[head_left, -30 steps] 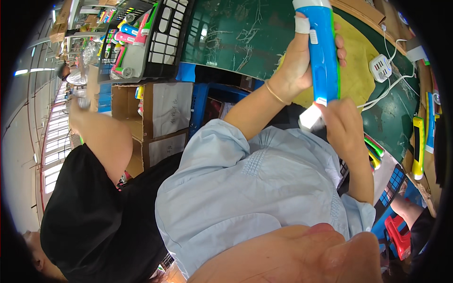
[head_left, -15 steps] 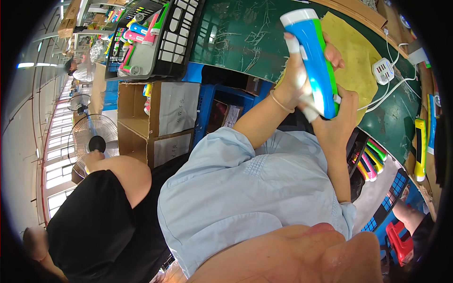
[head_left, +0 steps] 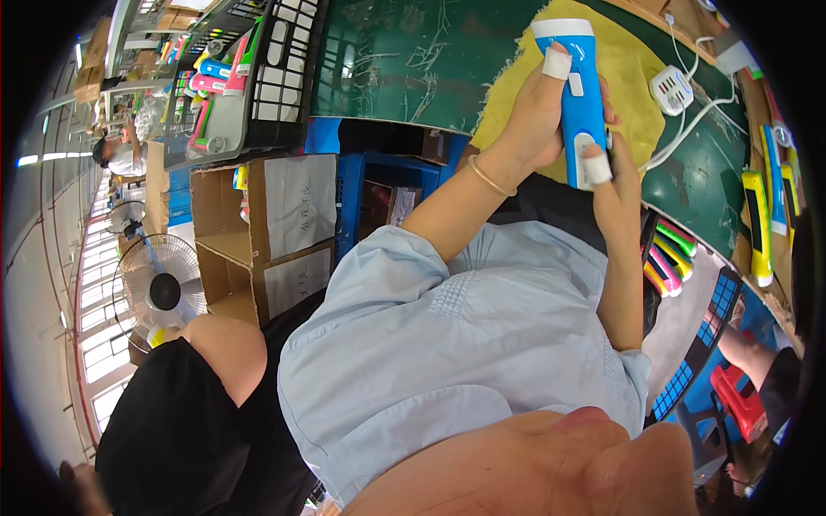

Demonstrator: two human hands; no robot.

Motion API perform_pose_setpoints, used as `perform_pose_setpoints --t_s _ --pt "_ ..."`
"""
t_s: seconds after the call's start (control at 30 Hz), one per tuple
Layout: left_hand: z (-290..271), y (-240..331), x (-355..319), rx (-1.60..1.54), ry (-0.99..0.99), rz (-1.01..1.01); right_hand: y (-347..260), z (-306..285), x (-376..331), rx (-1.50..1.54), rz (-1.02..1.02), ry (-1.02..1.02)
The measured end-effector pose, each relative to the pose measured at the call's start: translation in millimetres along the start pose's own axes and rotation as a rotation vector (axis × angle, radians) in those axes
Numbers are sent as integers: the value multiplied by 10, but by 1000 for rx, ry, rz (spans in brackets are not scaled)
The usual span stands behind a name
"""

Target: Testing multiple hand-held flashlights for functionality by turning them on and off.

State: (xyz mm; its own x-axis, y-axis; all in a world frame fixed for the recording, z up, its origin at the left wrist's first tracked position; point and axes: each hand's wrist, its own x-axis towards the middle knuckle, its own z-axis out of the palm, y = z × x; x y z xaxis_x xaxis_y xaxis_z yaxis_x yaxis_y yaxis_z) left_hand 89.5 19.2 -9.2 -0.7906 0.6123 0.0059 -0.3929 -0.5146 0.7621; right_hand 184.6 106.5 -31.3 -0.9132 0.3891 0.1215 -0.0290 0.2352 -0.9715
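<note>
A blue flashlight (head_left: 582, 112) with a white head stands nearly upright between my hands, its white slide switch and pale lower panel facing me. My left hand (head_left: 532, 120) is wrapped around its upper half, and the white-taped thumb rests beside the switch. Lower down, my right hand (head_left: 618, 182) grips the bottom end with its own white-taped thumb over the pale panel. The fingers behind the flashlight are partly hidden. Beneath it, a yellow cloth (head_left: 512, 82) lies on the green tabletop (head_left: 370, 73).
A white multi-port charger (head_left: 671, 90) with cables lies right of the cloth. Yellow flashlights (head_left: 757, 228) line the right edge. At left, a black crate (head_left: 280, 73) holds colourful flashlights above cardboard boxes (head_left: 258, 211). Beyond stand a fan (head_left: 163, 291) and another person (head_left: 125, 155).
The flashlight has turned in my hands: its switch side now faces me and the green side strip is out of sight. My right thumb has come onto the lower panel.
</note>
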Motion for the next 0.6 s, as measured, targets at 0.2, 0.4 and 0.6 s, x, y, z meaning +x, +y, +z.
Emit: perform_pose_setpoints --t_s 0.2,0.4,0.6 --pt "-51 34 65 279 27 -24 73 -359 75 39 114 10" --pt "-49 -40 85 618 -6 33 112 -386 101 191 168 -66" --pt "-93 51 88 529 -199 -78 -4 -500 242 243 36 39"
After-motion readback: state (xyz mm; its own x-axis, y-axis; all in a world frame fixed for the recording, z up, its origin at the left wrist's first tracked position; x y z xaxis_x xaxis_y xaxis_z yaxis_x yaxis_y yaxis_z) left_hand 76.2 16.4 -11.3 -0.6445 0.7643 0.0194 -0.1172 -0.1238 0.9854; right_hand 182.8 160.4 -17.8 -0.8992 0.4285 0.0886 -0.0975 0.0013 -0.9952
